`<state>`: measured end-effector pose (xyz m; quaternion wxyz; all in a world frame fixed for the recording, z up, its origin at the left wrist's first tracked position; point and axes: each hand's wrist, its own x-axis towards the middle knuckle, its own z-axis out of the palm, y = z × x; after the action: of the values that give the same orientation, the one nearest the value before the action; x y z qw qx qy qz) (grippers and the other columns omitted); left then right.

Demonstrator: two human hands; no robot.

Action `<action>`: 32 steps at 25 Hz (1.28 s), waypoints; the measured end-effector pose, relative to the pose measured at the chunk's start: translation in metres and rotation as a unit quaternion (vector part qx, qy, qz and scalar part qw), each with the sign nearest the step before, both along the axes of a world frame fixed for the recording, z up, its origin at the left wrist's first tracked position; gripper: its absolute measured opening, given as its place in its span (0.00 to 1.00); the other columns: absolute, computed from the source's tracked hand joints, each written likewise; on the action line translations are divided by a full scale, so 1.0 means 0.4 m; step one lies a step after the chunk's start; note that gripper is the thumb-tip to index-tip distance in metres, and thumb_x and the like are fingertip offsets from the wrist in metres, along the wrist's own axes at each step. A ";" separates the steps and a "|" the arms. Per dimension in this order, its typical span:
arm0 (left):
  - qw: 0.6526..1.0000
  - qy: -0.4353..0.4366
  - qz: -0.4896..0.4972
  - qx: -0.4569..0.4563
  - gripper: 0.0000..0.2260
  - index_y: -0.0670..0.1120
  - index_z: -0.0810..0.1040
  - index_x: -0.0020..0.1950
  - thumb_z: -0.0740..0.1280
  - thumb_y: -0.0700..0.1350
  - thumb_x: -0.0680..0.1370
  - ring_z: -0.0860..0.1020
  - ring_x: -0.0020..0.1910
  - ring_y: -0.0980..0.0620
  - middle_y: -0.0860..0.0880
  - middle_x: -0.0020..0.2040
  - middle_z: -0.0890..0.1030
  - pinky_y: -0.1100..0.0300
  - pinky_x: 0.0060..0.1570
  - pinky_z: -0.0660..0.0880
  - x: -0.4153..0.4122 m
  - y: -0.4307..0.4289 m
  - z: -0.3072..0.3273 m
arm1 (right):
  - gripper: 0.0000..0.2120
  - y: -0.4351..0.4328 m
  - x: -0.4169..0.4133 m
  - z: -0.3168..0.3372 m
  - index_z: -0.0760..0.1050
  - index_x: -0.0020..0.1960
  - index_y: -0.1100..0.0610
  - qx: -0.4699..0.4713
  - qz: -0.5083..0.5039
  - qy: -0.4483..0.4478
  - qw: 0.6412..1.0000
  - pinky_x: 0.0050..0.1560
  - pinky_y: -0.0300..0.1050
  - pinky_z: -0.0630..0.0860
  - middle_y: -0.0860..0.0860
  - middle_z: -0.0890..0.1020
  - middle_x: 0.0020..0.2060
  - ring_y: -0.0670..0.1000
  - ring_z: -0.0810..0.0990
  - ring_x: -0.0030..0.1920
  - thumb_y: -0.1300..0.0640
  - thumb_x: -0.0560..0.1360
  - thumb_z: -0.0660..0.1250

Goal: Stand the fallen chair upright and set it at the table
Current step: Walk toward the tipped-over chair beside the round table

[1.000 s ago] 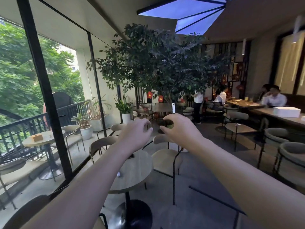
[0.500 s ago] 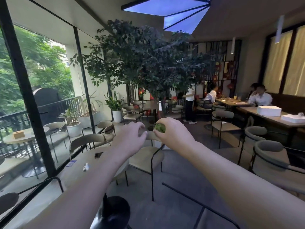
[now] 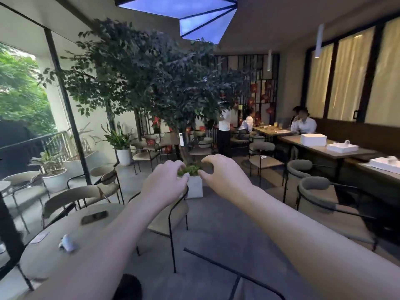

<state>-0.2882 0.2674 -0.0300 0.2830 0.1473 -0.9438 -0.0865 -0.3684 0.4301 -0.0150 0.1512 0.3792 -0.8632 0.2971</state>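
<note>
Reaching forward at chest height, both bare arms are stretching out over a café floor. The left hand [image 3: 166,182] and right hand [image 3: 223,176] are curling, fingers bent and thumbs tucked under, gripping nothing, close together but apart. Beyond them a white planter [image 3: 194,187] is showing. A round table [image 3: 71,239] is lying lower left, with a phone [image 3: 94,217] on it. A chair [image 3: 171,215] is standing upright just beside the table, under the left forearm.

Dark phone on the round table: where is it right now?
In the head view the dark flat phone lies lower left on the round pale wooden table, beyond a crumpled white paper and just left of the left forearm.
</note>
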 end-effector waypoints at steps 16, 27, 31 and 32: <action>0.988 0.002 0.149 0.025 0.14 0.49 0.79 0.60 0.63 0.54 0.79 0.80 0.56 0.50 0.50 0.57 0.82 0.51 0.54 0.78 -0.103 0.243 -0.056 | 0.21 0.182 -0.268 -0.064 0.76 0.69 0.51 0.015 0.135 -0.026 0.990 0.59 0.56 0.78 0.51 0.80 0.62 0.56 0.78 0.61 0.45 0.79 0.65; 0.975 -0.005 0.220 0.020 0.15 0.50 0.77 0.63 0.59 0.55 0.81 0.75 0.60 0.48 0.49 0.59 0.78 0.54 0.47 0.68 -0.119 0.428 -0.117 | 0.17 0.296 -0.304 -0.102 0.78 0.65 0.51 0.014 0.204 -0.010 0.979 0.58 0.55 0.77 0.50 0.81 0.58 0.56 0.79 0.59 0.46 0.79 0.66; 0.976 -0.005 0.216 0.012 0.16 0.50 0.77 0.62 0.60 0.55 0.80 0.77 0.57 0.46 0.47 0.57 0.80 0.52 0.49 0.74 -0.108 0.451 -0.137 | 0.17 0.334 -0.288 -0.098 0.78 0.66 0.52 0.010 0.206 -0.008 0.978 0.60 0.56 0.75 0.52 0.82 0.58 0.56 0.78 0.60 0.47 0.79 0.66; 0.977 -0.004 0.213 0.010 0.16 0.50 0.78 0.61 0.60 0.55 0.79 0.78 0.57 0.46 0.47 0.57 0.81 0.51 0.51 0.75 -0.107 0.458 -0.141 | 0.18 0.345 -0.282 -0.098 0.78 0.66 0.53 0.008 0.206 -0.006 0.978 0.61 0.56 0.75 0.52 0.82 0.59 0.56 0.78 0.60 0.47 0.79 0.66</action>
<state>-0.3311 0.4507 -0.0865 0.2898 0.3486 -0.8907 -0.0332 -0.4814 0.5680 -0.0540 0.0779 0.5485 -0.7698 0.3170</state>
